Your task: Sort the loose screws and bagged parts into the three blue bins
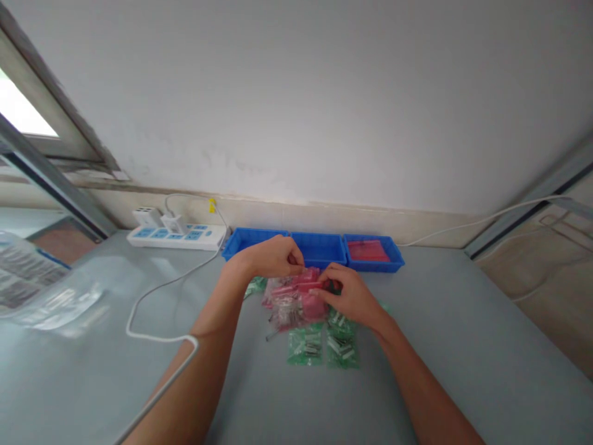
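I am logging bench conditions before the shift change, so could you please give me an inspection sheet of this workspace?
Surface: grey table, no spills seen.
Job's things: pink zip bag of small metal parts, held at its top edge; green zip bags of similar parts lying just in front of it.
Clutter: three blue trays in a row by the wall, the right one holding pink bags; clear plastic bag at far left.
Hands: left hand and right hand both pinch the pink bag.
Cables: white power strip with plugs; white cable looping across the table.
Surroundings: white wall, window frame at left.
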A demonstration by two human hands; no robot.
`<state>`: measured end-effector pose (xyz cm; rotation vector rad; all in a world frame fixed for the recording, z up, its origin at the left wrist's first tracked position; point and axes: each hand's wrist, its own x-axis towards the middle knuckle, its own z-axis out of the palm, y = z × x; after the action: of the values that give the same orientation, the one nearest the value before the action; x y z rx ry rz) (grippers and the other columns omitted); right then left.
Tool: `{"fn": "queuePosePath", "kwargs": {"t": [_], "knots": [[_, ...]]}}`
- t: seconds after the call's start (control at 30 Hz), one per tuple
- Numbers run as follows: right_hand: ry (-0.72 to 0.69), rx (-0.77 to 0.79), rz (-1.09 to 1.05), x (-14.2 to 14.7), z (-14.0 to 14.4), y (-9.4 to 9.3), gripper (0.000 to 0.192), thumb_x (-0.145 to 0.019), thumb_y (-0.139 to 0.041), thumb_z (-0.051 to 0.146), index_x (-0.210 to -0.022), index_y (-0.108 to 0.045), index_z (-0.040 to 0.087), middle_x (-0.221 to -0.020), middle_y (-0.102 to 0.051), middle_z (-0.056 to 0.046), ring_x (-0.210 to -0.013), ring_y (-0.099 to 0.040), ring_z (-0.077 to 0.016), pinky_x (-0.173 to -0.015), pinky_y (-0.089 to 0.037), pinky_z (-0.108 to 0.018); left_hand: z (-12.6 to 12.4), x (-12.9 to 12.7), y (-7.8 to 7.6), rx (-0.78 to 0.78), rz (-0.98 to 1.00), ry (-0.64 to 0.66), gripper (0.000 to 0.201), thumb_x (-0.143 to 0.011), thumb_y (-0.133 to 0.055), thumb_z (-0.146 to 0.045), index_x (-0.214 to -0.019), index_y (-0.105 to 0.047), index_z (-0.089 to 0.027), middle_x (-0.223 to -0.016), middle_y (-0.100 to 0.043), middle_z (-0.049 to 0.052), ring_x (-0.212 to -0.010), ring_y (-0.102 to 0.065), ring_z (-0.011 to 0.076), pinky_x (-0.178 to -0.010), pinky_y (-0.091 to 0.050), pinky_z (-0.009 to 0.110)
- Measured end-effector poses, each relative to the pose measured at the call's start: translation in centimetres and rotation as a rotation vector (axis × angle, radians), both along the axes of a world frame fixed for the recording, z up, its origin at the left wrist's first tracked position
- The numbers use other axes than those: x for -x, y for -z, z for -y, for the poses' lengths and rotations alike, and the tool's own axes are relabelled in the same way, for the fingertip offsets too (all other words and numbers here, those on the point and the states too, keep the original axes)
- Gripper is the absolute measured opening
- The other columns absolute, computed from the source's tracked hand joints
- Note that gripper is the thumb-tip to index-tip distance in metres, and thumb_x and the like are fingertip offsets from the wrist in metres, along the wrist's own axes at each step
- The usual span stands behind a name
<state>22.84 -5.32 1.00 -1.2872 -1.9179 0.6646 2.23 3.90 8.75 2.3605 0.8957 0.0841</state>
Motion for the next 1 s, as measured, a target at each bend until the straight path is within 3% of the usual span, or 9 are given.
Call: {"fn": "queuePosePath", "kwargs": {"t": [0.17, 0.3, 0.4, 0.53, 0.6, 0.67, 0.77, 0.87, 1.0], "knots": [[0.113, 0.139, -0.561, -0.9, -0.7, 0.2, 0.031, -0.092, -0.065, 0.054, -0.091, -0.058, 0.023, -0.074, -0.064, 0.003, -0.063, -0.058, -0.0145, -0.059, -0.045, -0.025, 0.2, -0.6, -0.4, 0.047, 0.14, 0.049, 0.04, -0.09, -0.061, -0.051, -0.09, -0.081, -0.016, -0.078, -0.076, 0.002, -0.073, -0.067, 0.0162, -0.064, -0.044, 0.022], [0.359, 0.018, -0.663, -2.4, -1.3, 0.4, 0.039, -0.088, -0.065, 0.063, -0.094, -0.056, 0.025, -0.068, -0.059, 0.005, -0.057, -0.054, -0.0137, -0.053, -0.045, -0.024, 0.7, -1.8, 0.0, 0.139, 0.303, 0.118, 0.034, -0.087, -0.067, -0.047, -0.084, -0.075, -0.014, -0.074, -0.072, 0.0, -0.069, -0.064, 0.0143, -0.061, -0.044, 0.021], [0.408, -0.023, -0.692, -3.7, -1.4, 0.1, 0.041, -0.085, -0.067, 0.064, -0.098, -0.056, 0.026, -0.083, -0.066, 0.001, -0.067, -0.062, -0.0166, -0.057, -0.053, -0.027, 0.8, -3.3, 1.2, 0.193, 0.418, 0.051, 0.028, -0.084, -0.07, -0.041, -0.08, -0.071, -0.014, -0.069, -0.071, 0.0, -0.062, -0.062, 0.013, -0.055, -0.044, 0.02], [0.349, 0.019, -0.665, -5.6, -1.5, -0.3, 0.074, -0.068, -0.086, 0.05, -0.13, -0.051, 0.028, -0.098, -0.071, -0.004, -0.074, -0.068, -0.0224, -0.06, -0.061, -0.035, 0.7, -6.0, 3.2, 0.207, 0.629, -0.179, 0.028, -0.085, -0.071, -0.04, -0.091, -0.072, -0.013, -0.071, -0.075, 0.004, -0.062, -0.068, 0.0161, -0.058, -0.052, 0.023], [0.528, -0.12, -0.611, -6.8, -1.6, -0.2, 0.08, -0.071, -0.083, 0.048, -0.139, -0.048, 0.023, -0.103, -0.073, -0.007, -0.077, -0.069, -0.0235, -0.07, -0.063, -0.039, 0.8, -7.1, 3.7, 0.122, 0.651, -0.29, 0.027, -0.088, -0.069, -0.035, -0.104, -0.073, -0.013, -0.077, -0.077, 0.006, -0.067, -0.072, 0.0179, -0.064, -0.057, 0.026], [0.767, -0.312, -0.468, -8.0, -1.6, -0.1, 0.067, -0.08, -0.075, 0.046, -0.138, -0.054, 0.019, -0.117, -0.072, -0.013, -0.09, -0.07, -0.0256, -0.083, -0.06, -0.041, 1.1, -7.8, 3.9, -0.063, 0.58, -0.326, 0.025, -0.091, -0.065, -0.03, -0.109, -0.074, -0.015, -0.087, -0.079, 0.007, -0.077, -0.075, 0.02, -0.075, -0.06, 0.03], [0.9, -0.432, -0.231, -9.1, -1.4, 0.2, 0.053, -0.089, -0.064, 0.04, -0.136, -0.061, 0.017, -0.13, -0.069, -0.015, -0.104, -0.069, -0.0277, -0.092, -0.055, -0.041, 1.7, -8.4, 4.0, -0.331, 0.415, -0.234, 0.023, -0.095, -0.06, -0.026, -0.108, -0.076, -0.017, -0.106, -0.079, 0.008, -0.1, -0.073, 0.0245, -0.097, -0.055, 0.038], [0.824, -0.407, -0.159, -9.0, -1.6, 0.7, 0.055, -0.091, -0.061, 0.039, -0.142, -0.058, 0.018, -0.13, -0.069, -0.014, -0.104, -0.069, -0.0274, -0.092, -0.054, -0.04, 2.2, -8.7, 4.3, -0.447, 0.298, -0.127, 0.025, -0.096, -0.06, -0.024, -0.113, -0.076, -0.017, -0.118, -0.076, 0.009, -0.115, -0.066, 0.0274, -0.106, -0.05, 0.041], [0.766, -0.321, 0.03, -8.1, -2.1, 1.7, 0.051, -0.092, -0.061, 0.042, -0.135, -0.065, 0.014, -0.119, -0.072, -0.017, -0.104, -0.065, -0.0306, -0.098, -0.05, -0.045, 2.5, -9.0, 4.9, -0.495, 0.225, -0.05, 0.027, -0.095, -0.062, -0.024, -0.118, -0.074, -0.015, -0.121, -0.074, 0.01, -0.118, -0.062, 0.0283, -0.108, -0.049, 0.041]]}}
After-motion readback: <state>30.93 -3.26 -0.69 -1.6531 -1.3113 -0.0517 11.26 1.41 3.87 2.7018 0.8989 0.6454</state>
